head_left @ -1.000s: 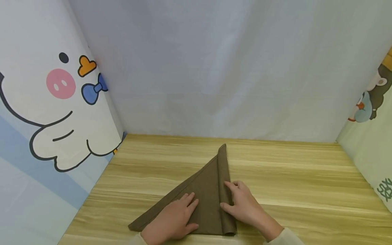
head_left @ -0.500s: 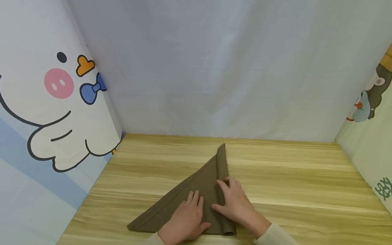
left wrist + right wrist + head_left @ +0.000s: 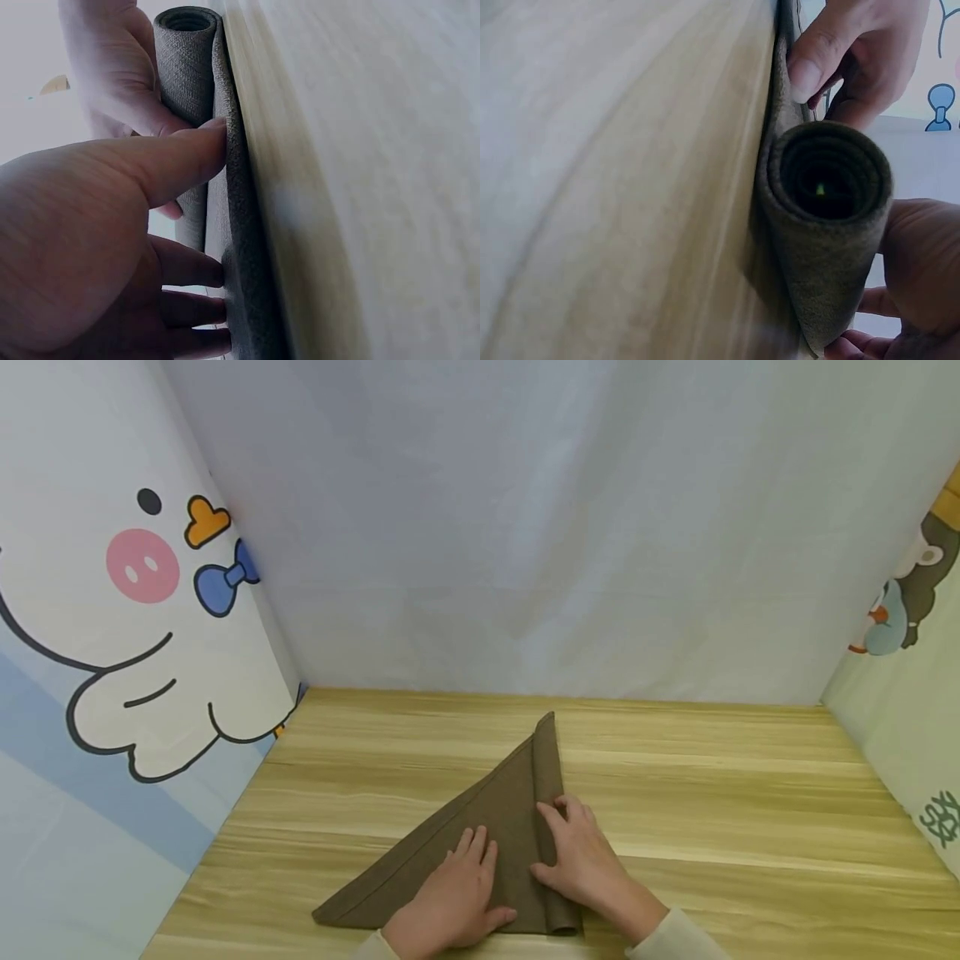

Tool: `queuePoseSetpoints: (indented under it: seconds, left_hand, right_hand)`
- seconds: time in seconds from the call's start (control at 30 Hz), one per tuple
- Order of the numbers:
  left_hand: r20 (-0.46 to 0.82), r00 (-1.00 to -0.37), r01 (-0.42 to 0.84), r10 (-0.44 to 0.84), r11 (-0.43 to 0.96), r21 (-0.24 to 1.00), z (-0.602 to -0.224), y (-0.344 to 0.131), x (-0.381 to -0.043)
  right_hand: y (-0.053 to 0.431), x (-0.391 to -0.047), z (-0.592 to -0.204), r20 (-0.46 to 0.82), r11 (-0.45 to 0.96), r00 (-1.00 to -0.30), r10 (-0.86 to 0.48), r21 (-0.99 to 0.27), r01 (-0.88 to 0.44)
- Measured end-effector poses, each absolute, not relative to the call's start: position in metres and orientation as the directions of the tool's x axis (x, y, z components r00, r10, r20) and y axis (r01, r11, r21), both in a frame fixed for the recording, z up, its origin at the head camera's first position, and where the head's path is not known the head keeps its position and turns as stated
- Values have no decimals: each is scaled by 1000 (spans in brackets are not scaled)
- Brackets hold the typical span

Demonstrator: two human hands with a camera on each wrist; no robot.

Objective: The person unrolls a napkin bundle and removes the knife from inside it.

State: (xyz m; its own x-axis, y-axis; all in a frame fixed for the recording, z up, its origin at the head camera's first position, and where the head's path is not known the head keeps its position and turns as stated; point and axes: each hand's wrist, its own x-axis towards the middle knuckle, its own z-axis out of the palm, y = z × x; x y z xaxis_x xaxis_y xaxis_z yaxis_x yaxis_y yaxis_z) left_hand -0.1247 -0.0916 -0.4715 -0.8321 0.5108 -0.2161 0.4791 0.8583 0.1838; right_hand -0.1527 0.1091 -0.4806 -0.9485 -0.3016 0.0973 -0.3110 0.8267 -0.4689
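A brown cloth [image 3: 513, 793], folded into a triangle, lies on the table with its right edge rolled into a tube [image 3: 546, 768]. In the right wrist view the roll's end [image 3: 829, 255] shows several wound layers around a hollow middle. My left hand [image 3: 456, 889] rests on the flat part of the cloth, fingers extended and thumb near the front edge. My right hand [image 3: 588, 860] holds the roll about midway, its fingers and thumb curled over it. The left wrist view has the thumb of the left hand [image 3: 82, 210] against the cloth's edge, beside the roll.
The wood-grain table [image 3: 712, 793] extends on both sides of the cloth. A pale curtain [image 3: 487, 527] closes off the back. Panels with cartoon prints stand on the left [image 3: 97, 610] and right [image 3: 900, 710].
My left hand has slid right across the cloth, nearer the roll. My right hand has shifted slightly left over the roll, then a little back right. The cloth's outline is nearly the same.
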Motion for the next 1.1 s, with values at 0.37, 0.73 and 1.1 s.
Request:
queuePoseSetpoints:
  seconds: [0.37,0.73,1.1]
  left_hand:
    - [-224,-831,467,509,857,216,-471,-93,-126]
    - [-218,-838,451,500,860,240,-472,-98,-125]
    - [-204,-846,441,492,862,249,-471,-102,-124]
  right_hand:
    - [114,-152,-478,58,819,-967,-247,-521,-240]
    - [122,-152,-480,28,803,-976,-215,-564,-193]
    - [130,-153,-481,-4,789,-984,-179,-598,-141]
